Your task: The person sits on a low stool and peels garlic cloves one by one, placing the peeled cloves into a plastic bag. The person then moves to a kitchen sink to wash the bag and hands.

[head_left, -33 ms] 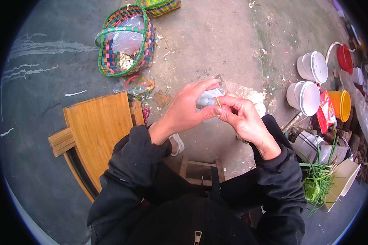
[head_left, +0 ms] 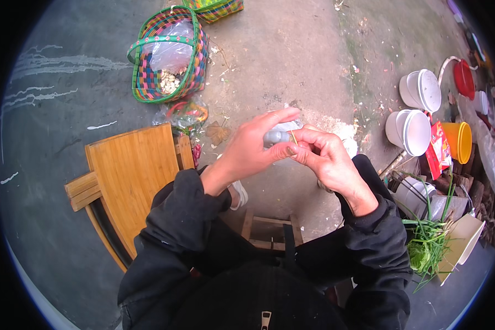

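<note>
In front of my knees, both hands meet around a small rounded grey-blue thing [head_left: 276, 137] with clear plastic about it; its kind is partly hidden by my fingers. My left hand [head_left: 251, 142] curves around its left side, thumb below and fingers above. Between the two hands stands a thin yellow strip [head_left: 293, 136], at the tips of my right hand [head_left: 324, 157]. The right thumb and forefinger are pinched together there, close to the left thumb tip.
A multicoloured woven basket [head_left: 198, 66] holding clear plastic and pale pieces stands far left. Nearer is a wooden chair [head_left: 132, 181]. To the right are white buckets [head_left: 415, 132], a yellow bucket [head_left: 463, 143], a red packet [head_left: 438, 151] and leafy greens [head_left: 423, 247].
</note>
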The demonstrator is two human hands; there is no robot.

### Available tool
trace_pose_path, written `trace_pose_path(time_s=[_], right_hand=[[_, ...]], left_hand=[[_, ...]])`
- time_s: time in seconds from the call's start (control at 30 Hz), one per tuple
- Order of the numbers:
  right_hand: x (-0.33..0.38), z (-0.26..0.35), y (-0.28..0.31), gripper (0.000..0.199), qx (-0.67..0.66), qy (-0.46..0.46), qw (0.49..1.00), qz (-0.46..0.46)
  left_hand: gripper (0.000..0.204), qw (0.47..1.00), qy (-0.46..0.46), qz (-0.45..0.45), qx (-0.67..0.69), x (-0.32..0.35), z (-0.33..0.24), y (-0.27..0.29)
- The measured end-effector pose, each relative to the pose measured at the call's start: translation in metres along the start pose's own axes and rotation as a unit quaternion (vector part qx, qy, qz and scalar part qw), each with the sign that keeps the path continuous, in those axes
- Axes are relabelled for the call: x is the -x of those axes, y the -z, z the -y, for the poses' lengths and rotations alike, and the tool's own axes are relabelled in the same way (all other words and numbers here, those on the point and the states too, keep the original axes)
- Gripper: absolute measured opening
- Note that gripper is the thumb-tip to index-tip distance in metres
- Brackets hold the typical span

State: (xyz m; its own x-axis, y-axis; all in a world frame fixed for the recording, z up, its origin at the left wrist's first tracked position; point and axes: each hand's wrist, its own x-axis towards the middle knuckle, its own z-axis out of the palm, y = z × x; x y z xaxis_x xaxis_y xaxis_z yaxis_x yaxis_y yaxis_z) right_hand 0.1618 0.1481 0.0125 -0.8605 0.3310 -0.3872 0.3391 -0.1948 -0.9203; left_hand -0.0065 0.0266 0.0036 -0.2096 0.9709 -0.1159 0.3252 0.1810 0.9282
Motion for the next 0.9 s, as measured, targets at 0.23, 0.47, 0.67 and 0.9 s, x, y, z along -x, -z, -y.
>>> trace_pose_path(time_s=[0.23,0.47,0.67,0.9], right_hand=[[0.004,0.014,-0.004,0.023,-0.191,-0.046,0.981,-0.003],[0.006,0.023,0.002,0.024,-0.031,0.069,0.996,-0.042],[0.008,0.024,0.002,0.02,0.118,0.142,0.98,-0.074],[0.006,0.019,-0.004,0.017,-0.025,0.109,0.993,-0.047]], left_hand=[[0.092,0.985,0.009,0.005,0.172,-0.001,-0.004,-0.011],[0.082,0.96,-0.05,0.045,0.271,-0.002,-0.004,-0.006],[0.094,0.948,0.029,0.083,0.305,-0.006,-0.007,0.001],[0.097,0.977,-0.025,0.06,0.201,0.002,-0.015,-0.008]])
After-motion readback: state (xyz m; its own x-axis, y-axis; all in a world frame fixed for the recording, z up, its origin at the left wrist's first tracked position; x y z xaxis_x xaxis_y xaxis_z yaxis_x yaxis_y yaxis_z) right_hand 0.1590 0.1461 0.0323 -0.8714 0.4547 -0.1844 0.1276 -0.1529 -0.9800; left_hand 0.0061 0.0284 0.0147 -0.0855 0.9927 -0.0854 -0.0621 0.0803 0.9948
